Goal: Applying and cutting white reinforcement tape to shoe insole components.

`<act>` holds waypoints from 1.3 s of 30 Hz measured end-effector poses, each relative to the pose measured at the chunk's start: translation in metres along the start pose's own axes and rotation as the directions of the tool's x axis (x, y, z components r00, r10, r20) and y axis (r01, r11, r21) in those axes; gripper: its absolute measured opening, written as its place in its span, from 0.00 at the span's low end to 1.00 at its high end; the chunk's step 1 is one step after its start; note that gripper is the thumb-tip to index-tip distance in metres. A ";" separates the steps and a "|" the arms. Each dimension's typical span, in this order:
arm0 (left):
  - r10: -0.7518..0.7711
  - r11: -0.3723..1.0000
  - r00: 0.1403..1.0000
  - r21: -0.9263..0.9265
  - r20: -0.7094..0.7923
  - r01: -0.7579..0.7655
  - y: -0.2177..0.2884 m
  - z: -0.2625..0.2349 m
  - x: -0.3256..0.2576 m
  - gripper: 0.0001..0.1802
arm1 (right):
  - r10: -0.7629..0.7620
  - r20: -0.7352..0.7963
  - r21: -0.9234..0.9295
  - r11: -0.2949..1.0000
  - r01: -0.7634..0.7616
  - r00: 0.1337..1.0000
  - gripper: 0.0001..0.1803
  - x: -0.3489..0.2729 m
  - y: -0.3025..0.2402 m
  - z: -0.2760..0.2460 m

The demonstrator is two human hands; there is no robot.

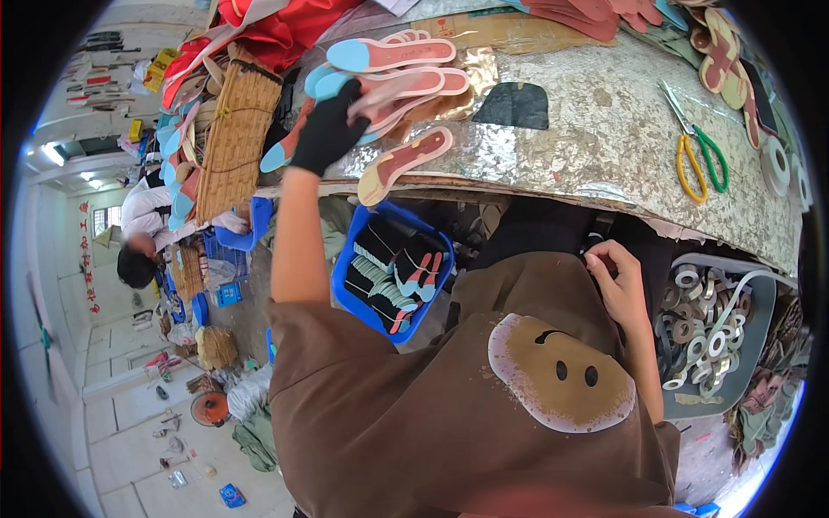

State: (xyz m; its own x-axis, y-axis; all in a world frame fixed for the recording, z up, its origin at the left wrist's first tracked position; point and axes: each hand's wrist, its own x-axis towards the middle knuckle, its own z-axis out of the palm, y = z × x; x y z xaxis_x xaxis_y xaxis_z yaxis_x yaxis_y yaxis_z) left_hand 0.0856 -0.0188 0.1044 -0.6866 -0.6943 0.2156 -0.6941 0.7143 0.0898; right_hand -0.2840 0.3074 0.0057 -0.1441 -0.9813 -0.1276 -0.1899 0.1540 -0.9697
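My left hand [335, 125], in a black glove with bare fingertips, reaches over a group of insoles [423, 82] on the worktable. Its fingers are blurred, so whether they grip one is unclear. The insoles are reddish-pink with pale rims and light-blue heels. Nearer the front edge, a single insole [406, 164] with a yellowish heel lies apart, its heel end reaching over the edge. My bare right hand [617, 281] rests at my lap, its fingers loosely bent and apart, holding nothing visible.
Scissors [693, 142] with yellow and green handles and a dark flat piece [512, 105] lie on the table. Below stand a blue crate [343, 281] of stacked insoles and a grey bin [751, 345] of tape rolls. A wicker basket [237, 138] is left; beyond it, another person [147, 211] bends over.
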 end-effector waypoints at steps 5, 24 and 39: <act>-0.047 0.938 0.958 -0.316 0.285 0.140 -0.048 -0.048 0.076 0.34 | 0.013 0.029 0.013 1.000 -0.014 0.999 0.06 0.002 0.004 -0.002; -0.149 0.981 0.973 -0.097 0.178 0.168 0.051 0.017 -0.041 0.23 | 0.053 -0.015 -0.032 0.998 -0.053 0.998 0.06 0.016 0.007 -0.018; 0.077 0.882 0.926 0.458 -0.371 0.110 -0.028 0.137 0.003 0.39 | -0.121 -0.007 -0.170 0.978 0.118 0.993 0.10 0.012 0.019 -0.028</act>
State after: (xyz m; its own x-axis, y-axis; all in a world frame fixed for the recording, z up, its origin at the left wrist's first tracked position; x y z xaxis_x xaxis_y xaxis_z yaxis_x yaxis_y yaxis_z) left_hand 0.0736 -0.0525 -0.0304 -0.6088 -0.5549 0.5669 -0.7869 0.5133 -0.3426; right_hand -0.3165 0.3017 -0.0084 -0.1265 -0.9919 -0.0084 -0.3682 0.0548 -0.9281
